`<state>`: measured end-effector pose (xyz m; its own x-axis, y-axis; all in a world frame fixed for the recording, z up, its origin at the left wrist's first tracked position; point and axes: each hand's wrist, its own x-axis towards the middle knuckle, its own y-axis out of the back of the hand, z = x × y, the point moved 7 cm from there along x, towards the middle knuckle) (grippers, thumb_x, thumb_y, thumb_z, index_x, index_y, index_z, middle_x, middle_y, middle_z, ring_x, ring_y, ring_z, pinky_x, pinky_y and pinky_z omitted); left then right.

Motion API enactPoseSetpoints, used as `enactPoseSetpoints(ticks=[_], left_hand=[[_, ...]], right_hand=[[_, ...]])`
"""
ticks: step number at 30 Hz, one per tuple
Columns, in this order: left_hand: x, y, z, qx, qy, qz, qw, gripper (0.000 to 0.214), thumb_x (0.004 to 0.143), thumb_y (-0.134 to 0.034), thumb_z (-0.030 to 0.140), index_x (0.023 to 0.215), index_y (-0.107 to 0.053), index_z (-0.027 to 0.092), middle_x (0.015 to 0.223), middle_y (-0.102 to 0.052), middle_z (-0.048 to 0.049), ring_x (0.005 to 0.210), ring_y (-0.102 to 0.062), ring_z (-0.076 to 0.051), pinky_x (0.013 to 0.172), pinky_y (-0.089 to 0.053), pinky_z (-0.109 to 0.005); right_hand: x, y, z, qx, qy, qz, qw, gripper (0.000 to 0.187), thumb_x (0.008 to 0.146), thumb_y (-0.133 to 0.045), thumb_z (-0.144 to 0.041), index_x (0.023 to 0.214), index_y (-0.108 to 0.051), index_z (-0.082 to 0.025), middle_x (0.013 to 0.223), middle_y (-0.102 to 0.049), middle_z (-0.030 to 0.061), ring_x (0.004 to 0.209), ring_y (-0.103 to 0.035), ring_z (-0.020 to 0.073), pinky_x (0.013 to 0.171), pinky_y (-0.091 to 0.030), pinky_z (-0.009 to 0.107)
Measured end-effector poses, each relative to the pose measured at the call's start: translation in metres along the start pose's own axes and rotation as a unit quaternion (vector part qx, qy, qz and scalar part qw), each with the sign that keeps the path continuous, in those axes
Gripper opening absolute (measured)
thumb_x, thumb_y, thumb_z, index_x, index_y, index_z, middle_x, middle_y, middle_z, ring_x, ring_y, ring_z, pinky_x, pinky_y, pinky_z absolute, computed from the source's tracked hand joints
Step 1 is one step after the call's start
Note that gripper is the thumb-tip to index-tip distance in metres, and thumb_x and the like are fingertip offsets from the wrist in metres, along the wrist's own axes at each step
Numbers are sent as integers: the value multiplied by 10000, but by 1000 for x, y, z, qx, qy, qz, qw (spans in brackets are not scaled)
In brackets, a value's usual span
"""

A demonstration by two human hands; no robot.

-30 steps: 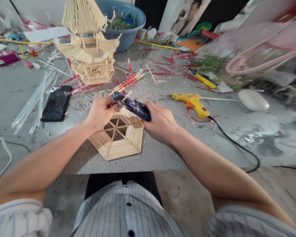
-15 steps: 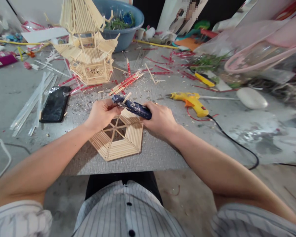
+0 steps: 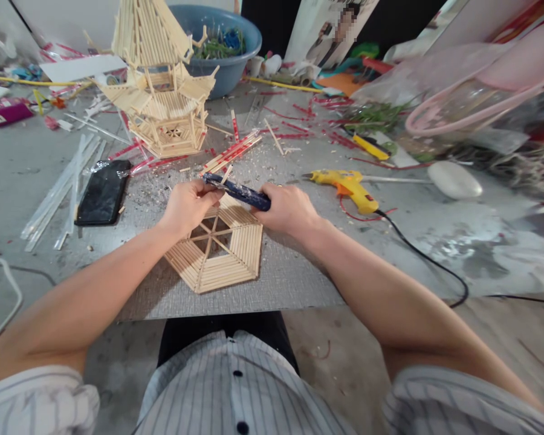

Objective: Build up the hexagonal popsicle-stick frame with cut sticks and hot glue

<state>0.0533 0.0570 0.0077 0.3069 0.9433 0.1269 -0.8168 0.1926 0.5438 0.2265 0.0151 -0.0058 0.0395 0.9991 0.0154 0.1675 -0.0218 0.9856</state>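
Note:
My right hand [image 3: 290, 208] is closed around the handles of dark blue, glue-smeared cutters [image 3: 242, 192]. A short wooden stick [image 3: 227, 174] crosses the far left end of the cutters and points up past it. My left hand [image 3: 185, 205] pinches this stick at its lower end, close to the jaws; the fingertips partly hide the contact. Below both hands a hexagonal panel of wooden sticks [image 3: 236, 266] lies flat on the table, with thin spokes meeting in its open middle. Its upper left part is hidden by my left hand.
A stick-built pagoda [image 3: 172, 103] stands at the back left, before a blue basin [image 3: 236, 60]. To the right lies a yellow glue gun [image 3: 351, 187] with a black cord. A black phone [image 3: 102, 193] and clear glue sticks [image 3: 58, 187] lie left.
The cutters' handles look closer together than before. Both hands stay over the panel, the right one slightly further left in view. The view has shifted a little.

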Motion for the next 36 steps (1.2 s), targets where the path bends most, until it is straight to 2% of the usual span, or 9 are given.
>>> enactPoseSetpoints(ticks=[8, 14, 19, 22, 25, 27, 29, 32, 36], left_hand=[[8, 3, -8, 26, 7, 27, 999, 159, 755, -644, 288, 736, -705, 142, 727, -702, -18, 689, -585, -121, 697, -433, -250], [7, 4, -8, 19, 22, 19, 999, 195, 764, -641, 286, 632, -647, 142, 578, -573, 27, 572, -458, -79, 590, -352, -233], [7, 2, -9, -4, -1, -12, 1000, 272, 788, -610, 302, 564, -610, 149, 483, -468, 51, 492, -364, -56, 537, -288, -234], [5, -5, -11, -76, 8, -56, 995, 247, 793, -610, 320, 617, -638, 149, 499, -502, 41, 462, -364, -46, 502, -279, -227], [1, -11, -12, -157, 70, -103, 980, 139, 799, -607, 258, 736, -665, 148, 595, -604, 14, 451, -390, -35, 476, -295, -209], [-4, -14, -11, -158, 116, -136, 971, 85, 786, -617, 216, 759, -660, 148, 613, -637, 3, 436, -394, -33, 459, -293, -201], [-11, -19, -6, -118, 130, -194, 965, 82, 765, -636, 218, 727, -658, 149, 619, -658, -5, 421, -399, -34, 450, -293, -205], [-23, -28, 4, -18, 87, -295, 951, 123, 727, -665, 261, 665, -682, 156, 609, -665, -4, 457, -460, -54, 491, -334, -219], [-34, -35, 12, 121, 23, -344, 931, 110, 683, -671, 257, 616, -702, 175, 577, -660, 9, 536, -533, -91, 560, -356, -236]], right_hand=[[7, -8, 3, 13, -29, -18, 999, 325, 798, -499, -432, 949, -678, -207, 910, -711, 109, 845, -664, 282, 650, -436, 337], [8, -6, 18, 1, -86, 16, 996, 528, 824, -470, -610, 1093, -619, -180, 1022, -688, 169, 928, -645, 340, 729, -458, 414], [10, -7, 31, -1, -80, 45, 996, 627, 799, -510, -659, 1170, -573, -156, 1083, -655, 196, 997, -605, 352, 770, -444, 430], [12, -8, 35, -14, -61, 60, 996, 638, 799, -526, -650, 1176, -564, -136, 1095, -648, 200, 1021, -588, 348, 798, -427, 419], [14, -11, 35, -36, -36, 70, 996, 679, 791, -527, -668, 1187, -554, -117, 1110, -636, 207, 1048, -567, 355, 845, -402, 426], [14, -14, 33, -53, -19, 70, 996, 704, 789, -531, -671, 1207, -545, -104, 1128, -624, 214, 1072, -552, 365, 885, -381, 442], [15, -16, 32, -60, -7, 70, 996, 719, 795, -527, -667, 1233, -534, -96, 1147, -613, 221, 1089, -540, 372, 915, -365, 462], [15, -18, 32, -46, 6, 67, 997, 738, 806, -516, -661, 1268, -514, -85, 1178, -596, 233, 1111, -524, 380, 931, -355, 483], [15, -18, 34, -16, 13, 64, 998, 748, 808, -529, -642, 1305, -489, -84, 1248, -563, 233, 1159, -497, 383, 957, -345, 501]])
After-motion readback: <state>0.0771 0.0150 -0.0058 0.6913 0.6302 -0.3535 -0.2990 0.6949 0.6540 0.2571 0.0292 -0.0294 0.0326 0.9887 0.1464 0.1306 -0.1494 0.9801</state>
